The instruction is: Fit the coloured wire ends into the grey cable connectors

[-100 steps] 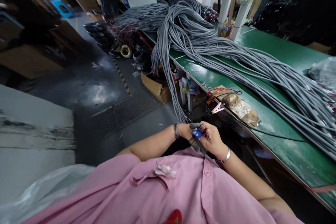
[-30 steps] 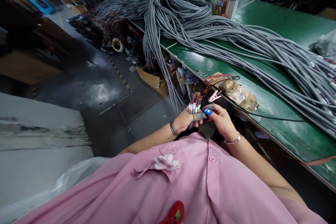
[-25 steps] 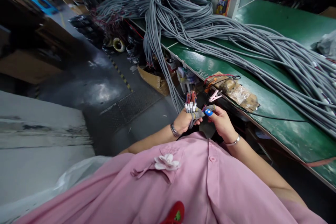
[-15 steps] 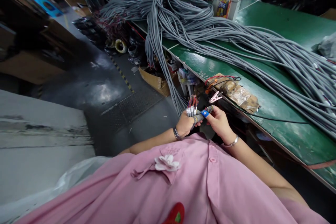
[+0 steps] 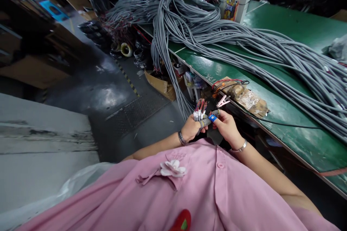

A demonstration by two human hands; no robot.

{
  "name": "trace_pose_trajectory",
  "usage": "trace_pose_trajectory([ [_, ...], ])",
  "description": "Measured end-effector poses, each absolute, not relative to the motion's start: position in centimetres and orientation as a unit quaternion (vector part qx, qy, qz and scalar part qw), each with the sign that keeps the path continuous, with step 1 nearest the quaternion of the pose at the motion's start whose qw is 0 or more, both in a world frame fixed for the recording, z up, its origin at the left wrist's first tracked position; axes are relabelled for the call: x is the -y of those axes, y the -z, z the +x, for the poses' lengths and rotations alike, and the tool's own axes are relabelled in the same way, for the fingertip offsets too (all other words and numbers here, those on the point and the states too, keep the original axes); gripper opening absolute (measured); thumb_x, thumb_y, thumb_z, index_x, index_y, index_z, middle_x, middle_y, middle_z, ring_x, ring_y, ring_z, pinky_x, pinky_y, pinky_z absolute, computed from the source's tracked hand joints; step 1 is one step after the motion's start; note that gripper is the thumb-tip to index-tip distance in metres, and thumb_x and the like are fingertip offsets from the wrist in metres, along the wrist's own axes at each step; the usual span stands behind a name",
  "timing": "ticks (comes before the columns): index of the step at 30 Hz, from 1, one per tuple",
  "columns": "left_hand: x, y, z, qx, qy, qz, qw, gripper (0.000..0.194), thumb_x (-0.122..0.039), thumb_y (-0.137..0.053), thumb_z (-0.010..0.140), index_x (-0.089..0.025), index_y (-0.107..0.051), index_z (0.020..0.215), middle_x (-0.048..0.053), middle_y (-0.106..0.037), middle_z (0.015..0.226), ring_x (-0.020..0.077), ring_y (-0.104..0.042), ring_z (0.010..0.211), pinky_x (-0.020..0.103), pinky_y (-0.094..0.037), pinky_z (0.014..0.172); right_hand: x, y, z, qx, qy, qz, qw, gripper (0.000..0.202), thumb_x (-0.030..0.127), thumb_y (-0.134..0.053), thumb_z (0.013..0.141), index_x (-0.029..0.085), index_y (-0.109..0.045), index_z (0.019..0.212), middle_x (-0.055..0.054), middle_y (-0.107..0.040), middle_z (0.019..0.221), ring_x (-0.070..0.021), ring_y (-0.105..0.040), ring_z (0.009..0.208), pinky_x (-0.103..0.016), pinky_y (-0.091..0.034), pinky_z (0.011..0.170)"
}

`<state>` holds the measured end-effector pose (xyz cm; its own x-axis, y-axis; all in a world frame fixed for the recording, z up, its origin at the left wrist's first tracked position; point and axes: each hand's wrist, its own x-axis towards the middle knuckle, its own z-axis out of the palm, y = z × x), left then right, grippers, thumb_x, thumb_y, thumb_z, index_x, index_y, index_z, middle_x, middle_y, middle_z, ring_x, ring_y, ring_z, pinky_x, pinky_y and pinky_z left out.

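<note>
The left hand (image 5: 191, 128) is closed around a bunch of grey cables (image 5: 197, 116), their white-collared ends and coloured wires standing above its fingers. The right hand (image 5: 228, 127) meets it, fingertips together; whether they pinch a wire, I cannot tell. The step looks like fingering single ends; the next move calls for a steady left grip. A pink clip (image 5: 222, 101) lies just beyond the right hand.

Gray cables (image 5: 198, 117) with white collars and bared coloured wires bunch in the left hand (image 5: 191, 129).
</note>
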<state>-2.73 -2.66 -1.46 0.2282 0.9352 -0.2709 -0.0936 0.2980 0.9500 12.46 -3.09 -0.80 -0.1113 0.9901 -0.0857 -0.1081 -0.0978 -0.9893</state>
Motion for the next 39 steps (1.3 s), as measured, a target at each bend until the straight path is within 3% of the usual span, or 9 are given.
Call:
trace_pose_trajectory([
  [4,2.5,1.5,-2.4,-0.492,-0.458,0.387,0.632,0.029,-0.040,-0.074,0.066,-0.013,-0.065,0.072,0.001,-0.063,0.057,0.0084,-0.053,0.042,0.020,-0.040,0.041,3.0,0.9,12.1,0.401,-0.609,-0.478,0.489,0.024,0.040,-0.072,0.073,0.019,-0.062,0.079,0.005,-0.055,0.058,-0.0087,-0.051,0.050,-0.021,-0.047,0.046],
  [14,1.8,1.8,-2.4,-0.488,-0.510,0.309,0.638,0.028,-0.037,-0.075,0.062,-0.014,-0.064,0.073,-0.001,-0.060,0.055,0.0069,-0.049,0.039,0.019,-0.036,0.038,3.8,1.9,11.2,0.334,-0.662,-0.460,0.489,0.023,0.037,-0.075,0.069,0.019,-0.061,0.076,0.005,-0.054,0.056,-0.0077,-0.048,0.048,-0.021,-0.050,0.046],
  [24,2.0,2.0,-2.6,-0.488,-0.493,0.351,0.629,0.023,-0.034,-0.072,0.065,-0.013,-0.063,0.067,-0.002,-0.055,0.049,0.0067,-0.045,0.037,0.020,-0.031,0.036,2.9,1.6,12.0,0.377,-0.633,-0.479,0.478,0.028,0.043,-0.071,0.073,0.021,-0.064,0.089,0.003,-0.056,0.070,-0.0090,-0.051,0.059,-0.021,-0.050,0.052],
  [30,2.3,2.0,-2.4,-0.502,-0.475,0.359,0.627,0.023,-0.034,-0.073,0.064,-0.013,-0.063,0.067,-0.002,-0.055,0.050,0.0066,-0.045,0.037,0.020,-0.032,0.036,2.8,1.7,11.6,0.335,-0.639,-0.490,0.490,0.026,0.039,-0.076,0.067,0.019,-0.063,0.079,0.003,-0.058,0.070,-0.0080,-0.051,0.057,-0.021,-0.048,0.052],
  [35,2.2,1.9,-2.5,-0.502,-0.485,0.352,0.624,0.024,-0.035,-0.073,0.064,-0.013,-0.063,0.067,-0.002,-0.055,0.050,0.0063,-0.045,0.039,0.019,-0.033,0.038,3.1,2.2,11.8,0.301,-0.644,-0.481,0.513,0.020,0.034,-0.074,0.069,0.020,-0.060,0.072,0.006,-0.050,0.058,-0.0072,-0.046,0.052,-0.021,-0.047,0.053],
  [39,2.4,2.0,-2.5,-0.500,-0.484,0.360,0.621,0.023,-0.034,-0.073,0.064,-0.014,-0.063,0.065,-0.002,-0.055,0.050,0.0065,-0.045,0.039,0.019,-0.033,0.037,3.1,2.1,11.8,0.299,-0.660,-0.478,0.497,0.021,0.038,-0.073,0.070,0.021,-0.062,0.075,0.006,-0.052,0.061,-0.0082,-0.047,0.055,-0.023,-0.047,0.055],
])
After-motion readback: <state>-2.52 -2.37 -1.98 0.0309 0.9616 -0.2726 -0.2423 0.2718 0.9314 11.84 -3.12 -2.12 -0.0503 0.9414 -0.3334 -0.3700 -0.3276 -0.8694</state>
